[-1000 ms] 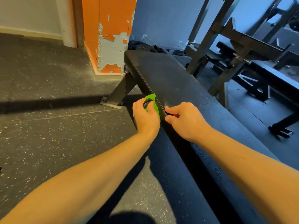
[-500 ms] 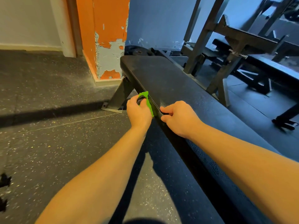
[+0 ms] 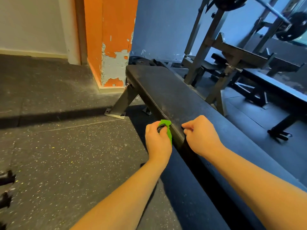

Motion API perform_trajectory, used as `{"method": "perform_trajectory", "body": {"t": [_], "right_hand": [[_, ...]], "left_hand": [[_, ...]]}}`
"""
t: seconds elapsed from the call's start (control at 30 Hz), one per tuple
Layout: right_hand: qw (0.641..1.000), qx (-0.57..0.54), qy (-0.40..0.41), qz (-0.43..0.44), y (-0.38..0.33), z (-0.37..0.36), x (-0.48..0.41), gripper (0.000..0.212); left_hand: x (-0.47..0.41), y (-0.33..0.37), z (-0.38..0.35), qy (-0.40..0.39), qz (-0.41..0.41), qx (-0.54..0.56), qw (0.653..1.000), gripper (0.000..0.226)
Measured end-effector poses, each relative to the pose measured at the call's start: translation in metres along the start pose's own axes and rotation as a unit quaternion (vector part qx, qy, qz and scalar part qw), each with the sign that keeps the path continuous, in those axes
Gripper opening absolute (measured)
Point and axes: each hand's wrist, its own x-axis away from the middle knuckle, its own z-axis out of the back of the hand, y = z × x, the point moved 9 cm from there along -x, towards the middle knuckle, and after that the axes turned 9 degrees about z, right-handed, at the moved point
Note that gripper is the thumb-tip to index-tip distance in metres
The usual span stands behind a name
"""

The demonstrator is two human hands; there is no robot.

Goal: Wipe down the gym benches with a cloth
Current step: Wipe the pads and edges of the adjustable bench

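Speckled rubber floor [image 3: 58, 163] fills the left half, meeting a white wall and an orange pillar [image 3: 114, 39] whose paint has peeled to pale patches near its base. Black padded bench [image 3: 166, 90] runs from the pillar toward the camera, dusty along its top, with an angled steel leg [image 3: 122, 103] bolted to the floor at its far end. Beyond it stands a rack [image 3: 229, 52] with a barbell and plates. Both forearms reach to the bench's left edge. Right hand [image 3: 201, 136] is curled into a loose fist resting on that edge. Left hand [image 3: 157, 140] is closed around a green cloth [image 3: 167, 130], pressing it against the bench's side, just beside the right hand.
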Motion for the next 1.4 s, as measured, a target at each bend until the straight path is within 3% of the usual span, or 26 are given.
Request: {"method": "perform_trajectory", "body": {"t": [0.2,0.37,0.5,0.57,0.7,0.77,0.9,1.03,1.23,1.33,1.4], "right_hand": [[1.0,-0.017,0.009,-0.014,0.007,-0.009,0.002,0.022],[1.0,-0.001,0.007,-0.028,0.013,-0.017,-0.002,0.022],[0.999,-0.022,0.009,-0.037,0.016,-0.017,-0.001,0.02],[0.999,-0.026,0.006,-0.032,0.016,-0.016,-0.002,0.021],[1.0,-0.004,-0.026,-0.006,0.01,-0.015,-0.002,0.022],[0.999,0.018,-0.034,0.011,0.004,-0.013,-0.001,0.025],[0.999,-0.013,-0.035,0.001,0.002,-0.006,0.006,0.025],[0.996,-0.061,0.029,-0.055,0.012,0.023,0.026,0.028],[0.994,-0.053,-0.038,-0.091,0.017,0.013,0.064,0.023],[0.993,-0.058,-0.008,-0.103,0.02,0.011,0.067,0.023],[0.991,-0.068,-0.001,-0.112,0.022,0.009,0.068,0.024]], "left_hand": [[-0.068,0.002,0.005,0.019,0.066,0.002,0.998,0.03],[0.018,0.009,-0.004,0.003,-0.04,0.033,0.999,0.019],[0.029,0.015,-0.003,-0.038,-0.105,0.009,0.994,0.021],[0.01,0.024,-0.001,-0.025,-0.111,-0.013,0.993,0.019],[-0.058,0.036,0.002,0.016,-0.041,-0.068,0.997,0.024],[-0.083,0.045,0.004,0.019,-0.061,-0.13,0.989,0.026],[-0.09,0.076,-0.008,-0.005,-0.175,-0.284,0.943,0.026],[-0.043,0.098,-0.049,-0.075,-0.293,-0.449,0.841,0.028],[0.023,0.089,-0.055,-0.231,-0.358,-0.43,0.796,0.027],[0.005,0.09,-0.04,-0.208,-0.32,-0.414,0.826,0.023],[-0.015,0.086,-0.027,-0.141,-0.234,-0.364,0.89,0.024]]}}
